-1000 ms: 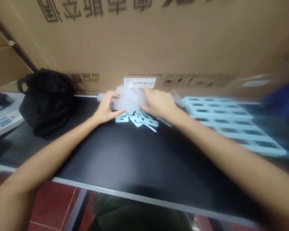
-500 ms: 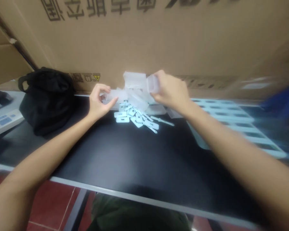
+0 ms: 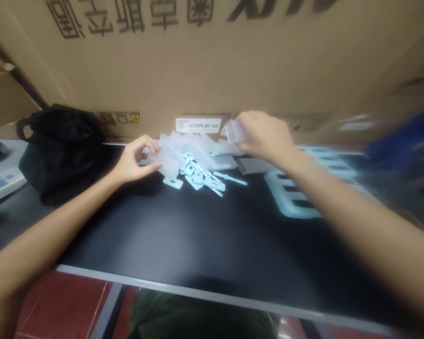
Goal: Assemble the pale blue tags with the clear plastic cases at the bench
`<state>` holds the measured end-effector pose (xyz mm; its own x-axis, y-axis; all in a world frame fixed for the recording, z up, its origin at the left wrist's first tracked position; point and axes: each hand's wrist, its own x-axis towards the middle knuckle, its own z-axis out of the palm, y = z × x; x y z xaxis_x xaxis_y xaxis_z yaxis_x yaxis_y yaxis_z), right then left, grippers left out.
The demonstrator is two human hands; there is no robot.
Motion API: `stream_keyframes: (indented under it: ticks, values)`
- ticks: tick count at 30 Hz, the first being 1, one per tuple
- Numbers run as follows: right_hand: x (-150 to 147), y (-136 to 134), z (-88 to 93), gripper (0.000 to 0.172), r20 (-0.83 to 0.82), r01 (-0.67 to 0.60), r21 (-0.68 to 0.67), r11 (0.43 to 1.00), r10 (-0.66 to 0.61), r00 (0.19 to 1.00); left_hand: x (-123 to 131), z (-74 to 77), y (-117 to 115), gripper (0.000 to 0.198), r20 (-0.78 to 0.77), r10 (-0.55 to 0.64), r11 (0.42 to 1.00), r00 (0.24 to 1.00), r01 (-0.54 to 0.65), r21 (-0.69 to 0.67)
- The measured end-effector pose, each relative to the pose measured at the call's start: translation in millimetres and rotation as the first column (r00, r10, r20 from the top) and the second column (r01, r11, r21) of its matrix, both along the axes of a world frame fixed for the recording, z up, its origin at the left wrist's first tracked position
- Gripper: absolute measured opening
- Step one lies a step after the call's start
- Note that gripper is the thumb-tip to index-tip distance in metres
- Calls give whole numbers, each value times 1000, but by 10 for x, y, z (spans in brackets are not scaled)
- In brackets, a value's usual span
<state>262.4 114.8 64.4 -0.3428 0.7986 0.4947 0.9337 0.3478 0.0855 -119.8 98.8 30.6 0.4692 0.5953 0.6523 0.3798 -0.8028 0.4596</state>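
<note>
Right hand (image 3: 266, 137) clamped on a translucent sleeve (image 3: 234, 131), cardboard box (image 3: 268, 70) lettering upside down

Writing first: from my remote seat I see big dark characters running inverted along the box top, with larger Latin letters cut off by the upper edge, maybe AUX. Low on the box, a white label (image 3: 198, 125) shows what looks like 25 and KFR, rest too blurred for me. Yellow warning triangle (image 3: 134, 117) left of it.

Containers: the held sleeve sits between right thumb and fingers, open end out, contents I can't tell. More sleeves (image 3: 169, 157) lie heaped before the box, on the black table (image 3: 155, 235). Left hand (image 3: 137, 158) at the heap's left edge, thumb and fingertips apart, can't tell if they grip. Pale-blue flat parts (image 3: 217, 183) pile up just in front of the sleeves. Slotted pale-blue trays (image 3: 280, 202) lie right, partly behind the right forearm; black bag (image 3: 60, 150) slumps left
</note>
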Motion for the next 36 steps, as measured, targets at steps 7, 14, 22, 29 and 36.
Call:
stream_keyframes:
  ticks: [7,14,22,29,36]
  values:
    - [-14,79,-131,38,114,-11,21,1000,9,993,-296,-47,-365,31,-214,-37,991,976,8,-131]
    - [9,-139,-146,31,57,-38,15,999,38,998,-370,-97,-344,37,-351,38,990,936,-83,-116]
    - [-160,-755,-460,31,-84,-287,-329,899,275,958,-354,-208,-280,47,-412,45,996,910,-72,-49]
    - [-60,-662,-604,12,-68,-240,-338,910,231,971,-134,-263,-254,44,-454,187,981,871,-188,42]
    - [40,-876,-384,14,-207,-412,-299,860,364,908,62,-242,-272,42,-440,298,953,847,-241,183]
